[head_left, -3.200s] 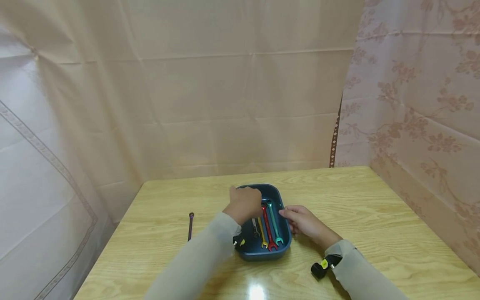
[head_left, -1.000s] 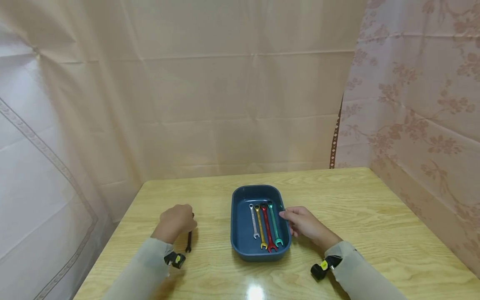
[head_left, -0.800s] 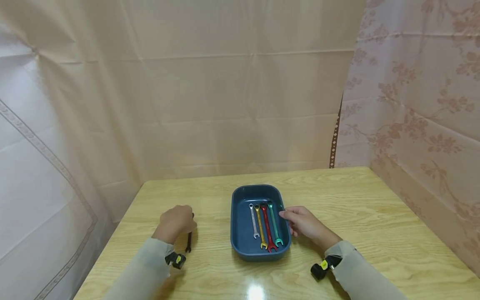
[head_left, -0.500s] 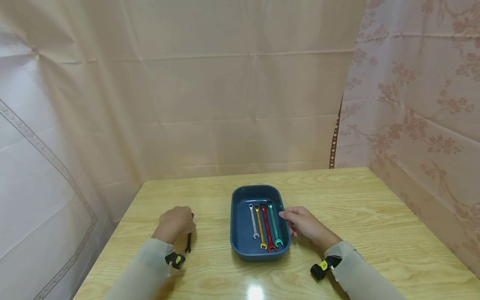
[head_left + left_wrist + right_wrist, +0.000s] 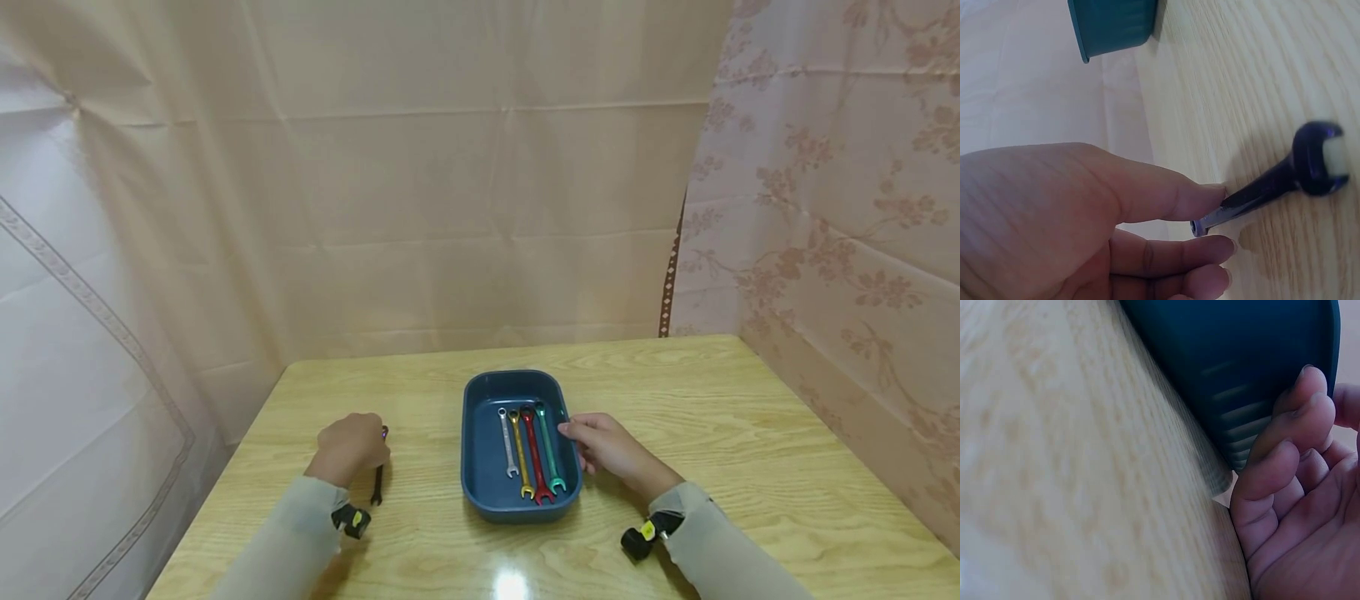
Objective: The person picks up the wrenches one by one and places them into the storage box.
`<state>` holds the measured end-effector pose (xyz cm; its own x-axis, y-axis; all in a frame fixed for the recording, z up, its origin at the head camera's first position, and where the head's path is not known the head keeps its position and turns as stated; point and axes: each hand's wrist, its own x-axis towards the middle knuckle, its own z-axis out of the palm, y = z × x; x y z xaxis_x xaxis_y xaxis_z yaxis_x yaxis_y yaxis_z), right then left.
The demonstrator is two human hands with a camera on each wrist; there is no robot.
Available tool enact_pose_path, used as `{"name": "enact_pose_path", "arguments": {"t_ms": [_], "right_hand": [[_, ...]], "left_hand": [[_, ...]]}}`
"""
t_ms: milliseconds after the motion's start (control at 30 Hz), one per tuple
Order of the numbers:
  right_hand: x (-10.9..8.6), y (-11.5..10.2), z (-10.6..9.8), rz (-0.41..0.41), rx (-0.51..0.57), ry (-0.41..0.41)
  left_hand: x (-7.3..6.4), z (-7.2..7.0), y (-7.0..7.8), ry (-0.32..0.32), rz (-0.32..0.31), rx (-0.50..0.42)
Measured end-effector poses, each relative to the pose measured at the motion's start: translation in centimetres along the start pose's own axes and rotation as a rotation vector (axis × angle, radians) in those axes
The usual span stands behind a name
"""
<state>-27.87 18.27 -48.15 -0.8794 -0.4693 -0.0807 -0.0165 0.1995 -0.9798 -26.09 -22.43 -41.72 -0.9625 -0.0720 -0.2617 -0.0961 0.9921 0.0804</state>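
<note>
On the left of the table, my left hand (image 5: 351,448) has its thumb and fingers about a dark purple combination wrench (image 5: 1266,186). In the left wrist view the thumb tip lies against its shaft, near the ring end, and the open end points away from the hand. My right hand (image 5: 607,446) pinches the right rim of a dark blue plastic bin (image 5: 472,492), thumb on the rim and fingers (image 5: 1272,469) curled against the outer wall. Inside the bin a silver wrench (image 5: 507,443), a yellow wrench (image 5: 521,458), a red wrench (image 5: 536,458) and a green wrench (image 5: 550,450) lie side by side.
The wood-grain table (image 5: 675,392) carries the bin near its middle. A beige curtain (image 5: 480,208) hangs behind the far edge, with a flowered cloth (image 5: 840,250) at the right. Small black wrist cameras (image 5: 351,520) are strapped at both sleeves.
My left hand has gone from over the bin to the purple wrench on the left, uncovering the silver wrench. Lately it has shifted only slightly, with the ring end showing more. The right hand stays put.
</note>
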Motion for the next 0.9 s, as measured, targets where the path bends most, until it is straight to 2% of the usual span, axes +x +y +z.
{"name": "enact_pose_path", "arguments": {"t_ms": [367, 667, 900], "right_hand": [[-0.01, -0.05, -0.01, 0.008, -0.007, 0.004], [-0.03, -0.08, 0.04, 0.003, -0.008, -0.001], [-0.07, -0.22, 0.09, 0.01, -0.011, 0.005]], "left_hand": [[0.25, 0.12, -0.12, -0.006, -0.012, -0.023], [0.44, 0.41, -0.36, -0.019, 0.008, -0.088], [0.53, 0.2, -0.45, -0.033, 0.028, -0.092]]}}
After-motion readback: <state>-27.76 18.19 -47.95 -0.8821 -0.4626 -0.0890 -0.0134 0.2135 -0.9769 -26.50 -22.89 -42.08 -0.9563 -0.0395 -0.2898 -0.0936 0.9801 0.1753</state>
